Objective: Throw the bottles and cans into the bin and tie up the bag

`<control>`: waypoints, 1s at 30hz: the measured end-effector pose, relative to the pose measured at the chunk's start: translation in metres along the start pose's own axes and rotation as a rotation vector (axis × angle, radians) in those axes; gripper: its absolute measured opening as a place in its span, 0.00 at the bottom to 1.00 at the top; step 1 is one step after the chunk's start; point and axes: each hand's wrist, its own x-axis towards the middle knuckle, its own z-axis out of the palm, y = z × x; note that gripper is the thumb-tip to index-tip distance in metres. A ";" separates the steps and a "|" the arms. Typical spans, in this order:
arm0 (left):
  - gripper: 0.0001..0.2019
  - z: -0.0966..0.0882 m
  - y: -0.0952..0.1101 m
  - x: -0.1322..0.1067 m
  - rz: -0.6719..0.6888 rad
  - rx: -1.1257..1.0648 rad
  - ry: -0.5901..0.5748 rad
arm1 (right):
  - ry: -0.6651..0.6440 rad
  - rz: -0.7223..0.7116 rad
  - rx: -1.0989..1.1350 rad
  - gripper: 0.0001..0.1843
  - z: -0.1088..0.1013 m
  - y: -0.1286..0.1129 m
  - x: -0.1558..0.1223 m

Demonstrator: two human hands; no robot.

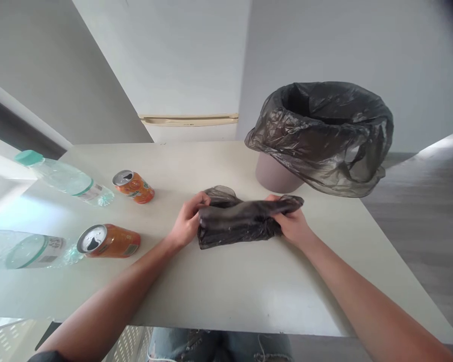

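A crumpled dark plastic bag lies bunched on the pale table, stretched between both hands. My left hand pinches its left end, fingers closed on the plastic. My right hand grips the right end, fingers curled over it. Behind the right hand stands a small round bin lined with another dark bag that hangs loosely over its rim.
To the left lie two orange drink cans, one farther and one nearer, plus two clear plastic bottles on their sides. The table's right edge drops to a grey floor. A wall stands behind.
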 end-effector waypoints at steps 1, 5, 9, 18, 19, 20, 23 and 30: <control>0.10 0.002 -0.001 0.001 -0.046 -0.013 0.033 | 0.104 0.085 -0.012 0.16 0.001 0.003 0.001; 0.06 0.006 -0.003 0.000 -0.202 0.074 0.168 | 0.134 0.290 0.051 0.26 0.004 0.005 0.003; 0.03 0.006 0.000 -0.003 -0.203 0.219 0.259 | -0.113 0.274 0.046 0.40 -0.001 -0.006 0.000; 0.06 0.001 0.004 0.001 -0.023 0.349 0.303 | -0.230 0.090 -0.572 0.34 0.008 -0.005 -0.002; 0.05 0.000 0.003 0.001 -0.017 0.330 0.312 | -0.211 0.065 -0.574 0.32 0.009 -0.004 -0.001; 0.04 0.000 0.003 0.001 -0.014 0.314 0.319 | -0.187 0.043 -0.572 0.31 0.010 -0.004 -0.001; 0.10 0.002 0.003 0.001 -0.015 0.311 0.325 | -0.105 -0.028 -0.562 0.28 0.008 -0.007 -0.001; 0.07 0.006 0.007 0.000 -0.085 0.601 0.275 | -0.040 0.028 -0.483 0.32 0.008 -0.008 0.004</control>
